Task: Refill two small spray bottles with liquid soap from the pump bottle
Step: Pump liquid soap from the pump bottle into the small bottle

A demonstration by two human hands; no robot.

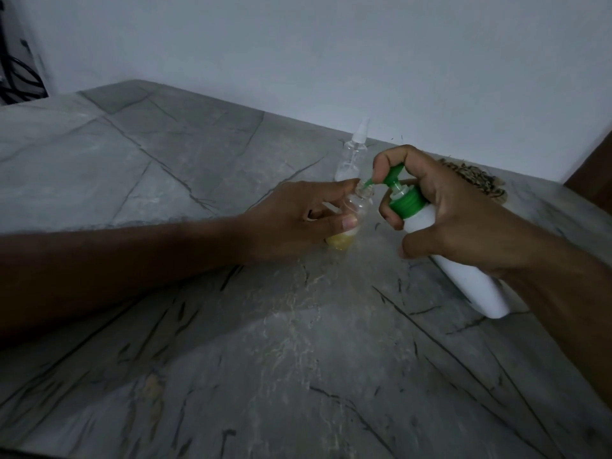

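Observation:
My left hand [298, 215] grips a small clear spray bottle [356, 208] without its cap, standing on the grey marble table [198, 326]; yellow soap fills its bottom. My right hand [457, 220] holds the white pump bottle [463, 276] tilted toward it, my index finger on the green pump head [395, 178]. The green nozzle tip sits right at the small bottle's open neck. A second clear spray bottle [354, 154] with its white sprayer on stands just behind, near the wall.
A brown speckled object [477, 180] lies by the wall behind my right hand. The wall runs along the table's far edge. Dark cables [16, 77] hang at the far left. A brown edge [592, 170] shows at the right.

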